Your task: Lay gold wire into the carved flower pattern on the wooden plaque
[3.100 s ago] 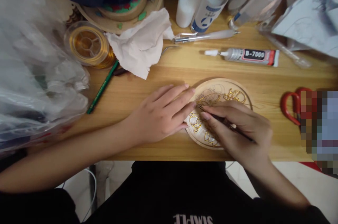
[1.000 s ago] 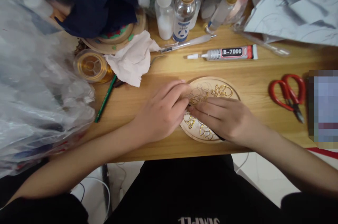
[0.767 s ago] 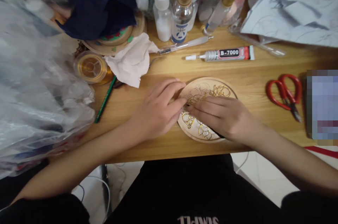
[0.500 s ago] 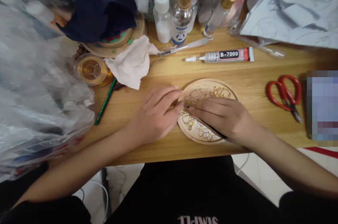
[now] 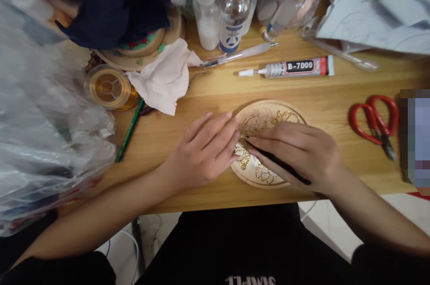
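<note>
A round wooden plaque (image 5: 268, 183) lies near the table's front edge, with gold wire outlines (image 5: 265, 172) of flowers and a faint drawn pattern on it. My right hand (image 5: 298, 153) is over its right part, fingers closed on black tweezers (image 5: 280, 160) whose tip points left, to the plaque's left part. Beside that tip, my left hand (image 5: 204, 153) rests at the plaque's left rim, its fingers partly spread and the fingertips touching the edge. Whether a small piece of wire is between its thumb and finger cannot be made out.
Behind the plaque lie a glue tube (image 5: 298, 67) and a pen (image 5: 240, 54). Red-handled pliers (image 5: 376, 121) are at the right. Further left are a crumpled tissue (image 5: 163, 76), a wire spool (image 5: 110, 88) and a green pencil (image 5: 130, 130). Bottles (image 5: 234, 11) stand at the back.
The camera view has shifted slightly. My left hand's fingers have spread more, and my right hand has turned so that more of the black tweezers shows.
</note>
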`<state>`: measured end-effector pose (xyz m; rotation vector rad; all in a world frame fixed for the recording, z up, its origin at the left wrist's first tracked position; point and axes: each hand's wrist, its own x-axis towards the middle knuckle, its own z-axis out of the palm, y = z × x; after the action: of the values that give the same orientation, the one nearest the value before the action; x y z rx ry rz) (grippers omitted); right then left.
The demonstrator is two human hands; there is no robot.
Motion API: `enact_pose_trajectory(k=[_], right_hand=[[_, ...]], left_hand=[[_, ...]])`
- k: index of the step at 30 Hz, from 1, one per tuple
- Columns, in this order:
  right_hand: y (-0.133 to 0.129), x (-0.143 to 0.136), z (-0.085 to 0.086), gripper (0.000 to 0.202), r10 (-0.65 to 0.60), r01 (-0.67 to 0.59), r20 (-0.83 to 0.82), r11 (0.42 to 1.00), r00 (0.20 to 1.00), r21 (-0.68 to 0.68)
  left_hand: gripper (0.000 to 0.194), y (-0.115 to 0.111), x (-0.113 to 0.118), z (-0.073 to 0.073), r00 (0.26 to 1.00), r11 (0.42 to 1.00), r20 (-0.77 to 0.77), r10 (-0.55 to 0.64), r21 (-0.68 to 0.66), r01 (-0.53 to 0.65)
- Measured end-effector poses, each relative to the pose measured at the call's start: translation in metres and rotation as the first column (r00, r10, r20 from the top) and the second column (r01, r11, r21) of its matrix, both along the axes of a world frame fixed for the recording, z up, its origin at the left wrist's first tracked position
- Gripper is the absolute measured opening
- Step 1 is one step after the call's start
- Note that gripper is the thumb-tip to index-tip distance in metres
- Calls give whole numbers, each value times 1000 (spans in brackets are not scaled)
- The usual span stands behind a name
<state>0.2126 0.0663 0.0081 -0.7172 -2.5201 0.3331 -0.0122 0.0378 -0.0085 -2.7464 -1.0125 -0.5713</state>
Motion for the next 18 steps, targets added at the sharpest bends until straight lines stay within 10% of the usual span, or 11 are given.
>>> enact_pose_trajectory(k=[18], right_hand=[[-2, 5, 15, 12, -184, 126, -175, 946, 967, -299]], left_hand=[[16, 1, -1, -3, 977, 994, 208, 37, -104, -15]])
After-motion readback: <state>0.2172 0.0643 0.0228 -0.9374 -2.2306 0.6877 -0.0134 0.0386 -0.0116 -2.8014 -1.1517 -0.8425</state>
